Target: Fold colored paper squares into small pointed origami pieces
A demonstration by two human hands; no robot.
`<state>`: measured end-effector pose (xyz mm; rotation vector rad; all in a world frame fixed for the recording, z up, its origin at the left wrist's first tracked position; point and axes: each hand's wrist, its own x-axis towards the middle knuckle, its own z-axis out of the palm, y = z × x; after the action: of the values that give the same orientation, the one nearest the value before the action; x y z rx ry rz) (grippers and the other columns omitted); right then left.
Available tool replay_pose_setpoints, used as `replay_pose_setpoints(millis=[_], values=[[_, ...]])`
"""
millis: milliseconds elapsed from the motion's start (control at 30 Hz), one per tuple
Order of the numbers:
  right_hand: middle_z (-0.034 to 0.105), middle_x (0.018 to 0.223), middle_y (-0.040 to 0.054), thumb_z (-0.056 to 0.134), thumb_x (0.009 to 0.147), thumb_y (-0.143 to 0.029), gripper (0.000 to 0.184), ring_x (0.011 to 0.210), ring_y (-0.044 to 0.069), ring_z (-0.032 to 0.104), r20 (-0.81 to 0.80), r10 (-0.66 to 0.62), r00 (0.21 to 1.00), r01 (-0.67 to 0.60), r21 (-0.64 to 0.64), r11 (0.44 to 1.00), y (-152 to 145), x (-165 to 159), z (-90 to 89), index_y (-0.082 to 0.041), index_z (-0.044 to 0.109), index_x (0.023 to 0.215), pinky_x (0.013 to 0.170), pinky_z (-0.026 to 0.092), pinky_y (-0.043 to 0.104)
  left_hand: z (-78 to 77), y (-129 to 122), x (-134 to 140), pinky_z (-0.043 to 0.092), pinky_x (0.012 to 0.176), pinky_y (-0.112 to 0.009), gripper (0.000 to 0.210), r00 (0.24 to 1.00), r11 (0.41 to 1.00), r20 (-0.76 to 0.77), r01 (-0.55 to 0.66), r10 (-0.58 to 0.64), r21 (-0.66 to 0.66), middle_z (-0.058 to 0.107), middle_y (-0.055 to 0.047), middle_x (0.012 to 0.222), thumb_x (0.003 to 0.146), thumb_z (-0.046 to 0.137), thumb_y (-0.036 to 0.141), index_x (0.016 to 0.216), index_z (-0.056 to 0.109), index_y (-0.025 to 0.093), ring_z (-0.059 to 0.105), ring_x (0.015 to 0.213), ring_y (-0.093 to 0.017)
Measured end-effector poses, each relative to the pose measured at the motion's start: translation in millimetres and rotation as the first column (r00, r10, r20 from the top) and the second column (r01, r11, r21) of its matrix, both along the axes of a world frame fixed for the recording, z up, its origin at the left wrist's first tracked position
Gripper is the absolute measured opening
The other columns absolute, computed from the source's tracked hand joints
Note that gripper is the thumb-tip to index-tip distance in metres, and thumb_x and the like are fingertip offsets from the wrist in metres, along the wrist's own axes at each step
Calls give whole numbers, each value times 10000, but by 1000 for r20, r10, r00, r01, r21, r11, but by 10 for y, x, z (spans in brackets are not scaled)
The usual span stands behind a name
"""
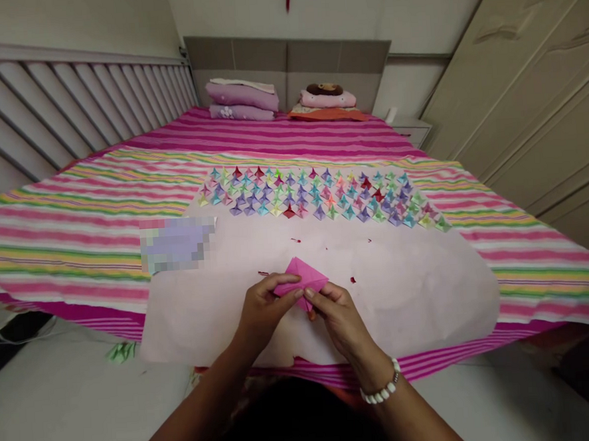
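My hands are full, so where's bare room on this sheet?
Between the right hand and the right edge of the sheet; also between the left hand and the sheet's left edge. The far end is crowded with folded papers; red scraps dot the middle.

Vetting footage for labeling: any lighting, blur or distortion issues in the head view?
Head view: dim, soft light, murky at lower right; wide-angle stretch slants the wardrobe and slatted rail; a mosaic patch covers part of the left edge of the white sheet; fine detail is soft, but the pink paper in the left hand and right hand is readable.
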<state>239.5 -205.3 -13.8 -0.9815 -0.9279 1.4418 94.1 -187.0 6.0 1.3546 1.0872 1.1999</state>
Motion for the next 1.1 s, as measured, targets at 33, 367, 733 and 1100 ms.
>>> replay_pose_setpoints(millis=[33,367,733,1100], values=[[559,537,-30,726,729,-350,193,500,100,456,2,-3,1000,3,5,1000,3,-4,0,-173,669,678,534,362,242,5,1,0,494,709,-270,204,1000,1000,4,6,-6,3,714,-25,822,675,756,272,860,732,188,631,788,-172],[559,539,-43,794,652,-313,191,478,79,434,4,-140,990,140,26,990,73,38,-16,-174,665,662,470,337,210,9,37,-32,526,742,-281,272,994,996,-63,93,-94,-8,735,-41,905,704,726,244,967,716,176,657,814,-173],[624,577,-27,813,634,-278,210,510,94,510,89,-75,993,68,82,994,51,91,24,-173,642,695,508,401,224,43,52,-96,482,623,-249,185,958,982,-286,82,-30,171,592,-21,772,744,703,267,914,747,210,591,741,-151],[589,899,38,789,660,-229,84,826,179,574,214,-137,967,67,307,949,96,152,106,-215,727,714,712,476,312,152,76,-92,469,830,-308,108,957,968,-189,237,-219,77,713,-41,840,792,648,260,797,736,197,633,859,-180]])
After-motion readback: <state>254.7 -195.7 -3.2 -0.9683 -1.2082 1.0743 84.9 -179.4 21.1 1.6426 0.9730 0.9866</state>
